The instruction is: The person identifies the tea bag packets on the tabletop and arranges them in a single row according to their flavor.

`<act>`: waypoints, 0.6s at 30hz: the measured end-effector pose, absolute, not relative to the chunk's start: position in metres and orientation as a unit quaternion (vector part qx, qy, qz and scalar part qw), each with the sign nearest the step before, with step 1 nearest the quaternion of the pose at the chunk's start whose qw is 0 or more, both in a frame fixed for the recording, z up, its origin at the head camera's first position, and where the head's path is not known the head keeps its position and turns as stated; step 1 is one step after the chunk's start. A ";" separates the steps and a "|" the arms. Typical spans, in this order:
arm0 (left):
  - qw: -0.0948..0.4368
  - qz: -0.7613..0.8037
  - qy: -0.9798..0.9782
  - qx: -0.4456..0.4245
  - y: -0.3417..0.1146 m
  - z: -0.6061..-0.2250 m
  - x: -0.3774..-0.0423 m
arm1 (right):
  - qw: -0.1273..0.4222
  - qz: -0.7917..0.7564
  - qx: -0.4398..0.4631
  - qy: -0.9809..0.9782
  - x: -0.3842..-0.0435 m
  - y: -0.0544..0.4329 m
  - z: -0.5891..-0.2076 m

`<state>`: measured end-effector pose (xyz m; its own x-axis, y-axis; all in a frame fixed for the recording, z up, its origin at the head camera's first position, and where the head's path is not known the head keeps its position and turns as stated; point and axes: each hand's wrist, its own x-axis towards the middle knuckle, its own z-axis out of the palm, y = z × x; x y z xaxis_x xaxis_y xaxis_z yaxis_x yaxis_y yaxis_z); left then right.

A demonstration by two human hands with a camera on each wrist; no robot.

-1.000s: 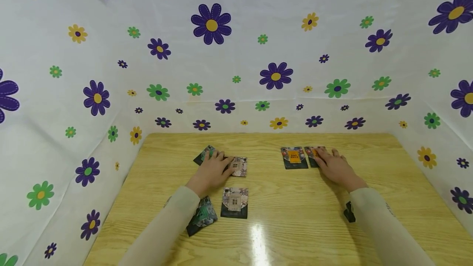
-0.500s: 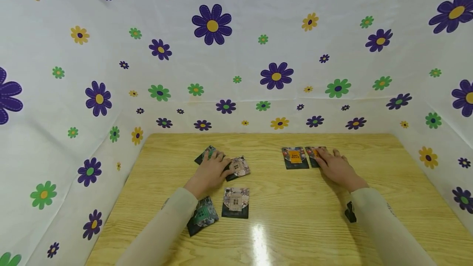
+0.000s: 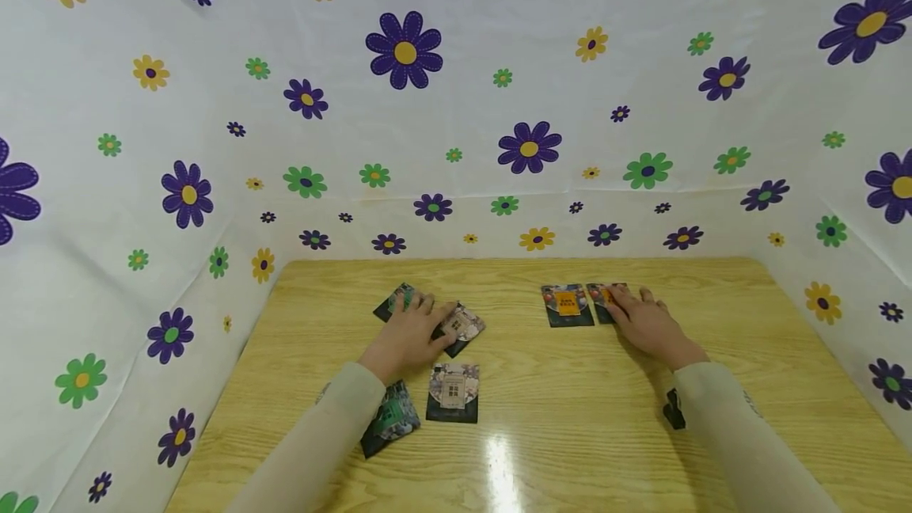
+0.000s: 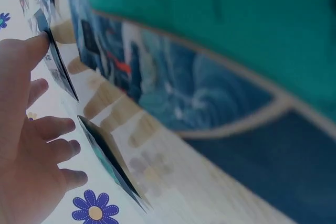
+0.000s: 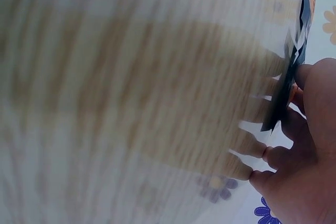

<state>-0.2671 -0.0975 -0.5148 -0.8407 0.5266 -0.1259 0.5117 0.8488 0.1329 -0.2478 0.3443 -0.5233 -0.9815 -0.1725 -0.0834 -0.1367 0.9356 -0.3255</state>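
Observation:
My left hand (image 3: 409, 337) reaches over the table's left side with fingers spread. Its thumb and index finger touch a flat beige-labelled packet (image 3: 466, 324), which lies turned at an angle. Just behind the other fingertips is a green-labelled packet (image 3: 394, 299), partly covered by the hand. In the left wrist view the thumb presses the beige packet's (image 4: 60, 74) edge. My right hand (image 3: 650, 327) rests with extended fingers on an orange-labelled packet (image 3: 598, 299), hiding its right part. A second orange-labelled packet (image 3: 567, 305) lies immediately to its left.
Nearer the front, another beige-labelled packet (image 3: 454, 393) and a green-labelled packet (image 3: 390, 418) lie beside the left sleeve. A small dark object (image 3: 674, 410) shows by the right sleeve. Flower-printed white cloth (image 3: 456, 101) encloses the wooden table (image 3: 570, 434) at the back and sides.
Under my left thumb and index finger, the beige-labelled packet has turned clockwise from nearly straight to a clear slant. The right hand and the other packets have stayed put.

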 end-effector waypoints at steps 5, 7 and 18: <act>0.076 0.033 0.957 0.279 -0.094 -0.517 -0.267 | 0.055 -0.160 -0.082 0.982 -0.247 0.344 -0.522; 0.075 0.030 0.957 0.279 -0.094 -0.517 -0.267 | 0.056 -0.160 -0.082 0.982 -0.247 0.343 -0.521; 0.091 0.025 0.953 0.288 -0.096 -0.514 -0.269 | 0.057 -0.158 -0.081 0.982 -0.248 0.344 -0.522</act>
<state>-0.2685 -0.0962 -0.5139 -0.8177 0.5531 -0.1593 0.5438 0.8331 0.1010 -0.2479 0.3441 -0.5224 -0.9803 -0.1775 -0.0868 -0.1412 0.9366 -0.3206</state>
